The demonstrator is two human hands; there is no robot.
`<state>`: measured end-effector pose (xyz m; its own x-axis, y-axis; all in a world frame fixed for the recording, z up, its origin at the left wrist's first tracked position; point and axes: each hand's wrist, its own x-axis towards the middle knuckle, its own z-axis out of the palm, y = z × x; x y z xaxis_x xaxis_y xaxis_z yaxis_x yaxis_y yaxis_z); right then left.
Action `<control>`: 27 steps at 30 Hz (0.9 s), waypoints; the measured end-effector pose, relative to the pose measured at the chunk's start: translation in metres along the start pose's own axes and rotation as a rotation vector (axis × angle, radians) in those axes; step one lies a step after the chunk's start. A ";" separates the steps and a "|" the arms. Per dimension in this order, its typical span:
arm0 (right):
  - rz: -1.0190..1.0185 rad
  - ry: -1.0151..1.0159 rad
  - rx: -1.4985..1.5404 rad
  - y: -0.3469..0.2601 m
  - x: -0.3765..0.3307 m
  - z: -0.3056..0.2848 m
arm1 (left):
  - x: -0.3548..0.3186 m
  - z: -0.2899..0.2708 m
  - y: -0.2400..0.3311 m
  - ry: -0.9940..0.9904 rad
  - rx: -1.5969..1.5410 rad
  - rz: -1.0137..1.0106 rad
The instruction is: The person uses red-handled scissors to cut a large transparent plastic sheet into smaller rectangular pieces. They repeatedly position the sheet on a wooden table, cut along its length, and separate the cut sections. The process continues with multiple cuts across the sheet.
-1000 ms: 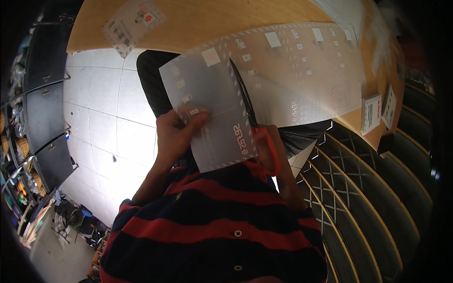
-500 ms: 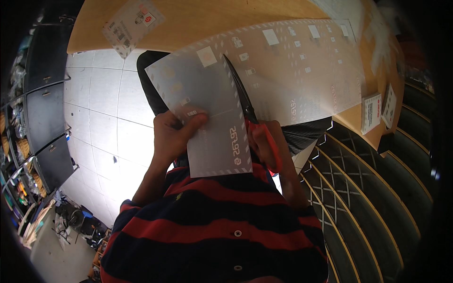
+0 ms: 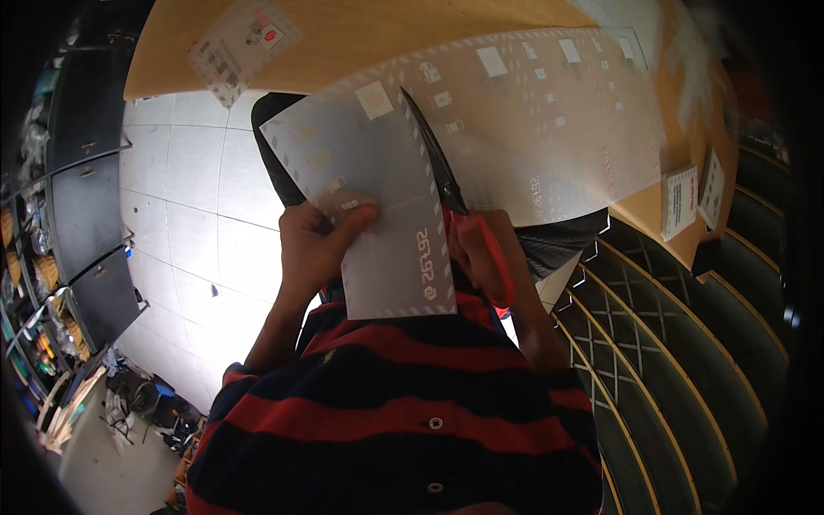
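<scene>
A large translucent printed sheet (image 3: pixel 566 129) spreads from the wooden table toward my lap, with striped borders and small printed pictures. Its left section (image 3: pixel 386 257) hangs over my lap, cut free along its lower right edge. My left hand (image 3: pixel 322 240) pinches that section at its left side, thumb on top and fingers beneath. My right hand (image 3: pixel 481 253) is closed round the red handles of a pair of scissors (image 3: pixel 439 163). The dark blades point away from me along the line between the two sections, tips near the sheet's far edge.
The brown table (image 3: pixel 343 34) lies ahead, carrying a small printed piece (image 3: pixel 243 50) at far left and white printed cards (image 3: pixel 680 203) at right. Dark cabinets (image 3: pixel 86 206) stand left over white floor tiles (image 3: pixel 193 206). Yellow-edged racks (image 3: pixel 678 369) curve along the right.
The scissors have shifted slightly farther from me along the sheet. My left hand keeps its hold in nearly the same place, and the large sheet has moved a little.
</scene>
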<state>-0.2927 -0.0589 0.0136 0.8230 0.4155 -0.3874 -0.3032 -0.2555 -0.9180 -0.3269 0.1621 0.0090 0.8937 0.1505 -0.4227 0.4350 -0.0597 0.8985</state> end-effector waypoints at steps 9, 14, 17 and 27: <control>-0.092 0.002 -0.008 0.000 0.007 -0.002 | 0.000 -0.001 0.003 -0.035 0.063 0.034; -0.036 0.027 -0.050 -0.004 0.008 -0.001 | -0.001 0.001 0.004 -0.031 0.059 0.054; -0.014 0.005 -0.055 -0.003 0.007 -0.003 | -0.001 0.000 0.004 -0.021 0.064 0.044; 0.120 -0.026 -0.058 -0.021 0.019 -0.005 | -0.004 0.001 0.007 -0.004 0.033 -0.005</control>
<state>-0.2686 -0.0497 0.0257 0.7695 0.4008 -0.4973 -0.3700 -0.3549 -0.8586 -0.3278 0.1597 0.0165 0.8918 0.1473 -0.4279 0.4430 -0.0912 0.8919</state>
